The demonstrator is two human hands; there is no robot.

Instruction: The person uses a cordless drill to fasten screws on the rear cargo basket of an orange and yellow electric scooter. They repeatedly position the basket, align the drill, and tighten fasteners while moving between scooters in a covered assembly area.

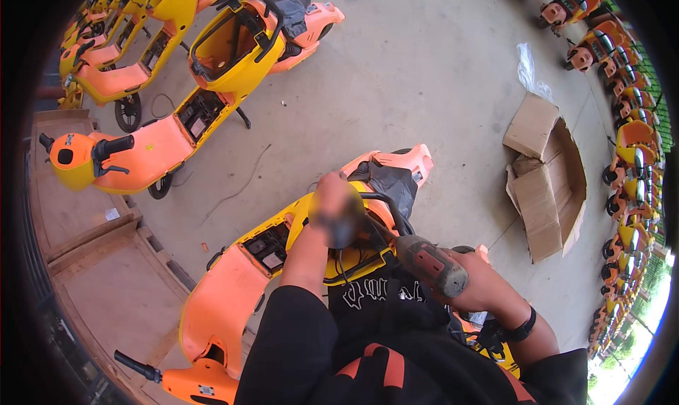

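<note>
My right hand (470, 281) is closed around a red and grey power drill (430, 263). The drill's narrow front end points up and left into the open seat bay of a yellow and orange electric scooter (230, 278) in front of me. Over the left side of that bay is my left hand (331, 193); a blurred patch hides its fingers and whatever is under them. A black tubular rail (396, 210) curves along the bay's far side. Left of the bay, the footboard compartment (267, 249) lies uncovered, showing dark parts inside.
A second scooter (152, 150) with open compartments stands at upper left, more behind it. An opened cardboard box (544, 186) and clear plastic wrap (527, 69) lie on the right floor. Wooden crate panels (113, 299) are at left. Scooters (633, 157) line the right edge.
</note>
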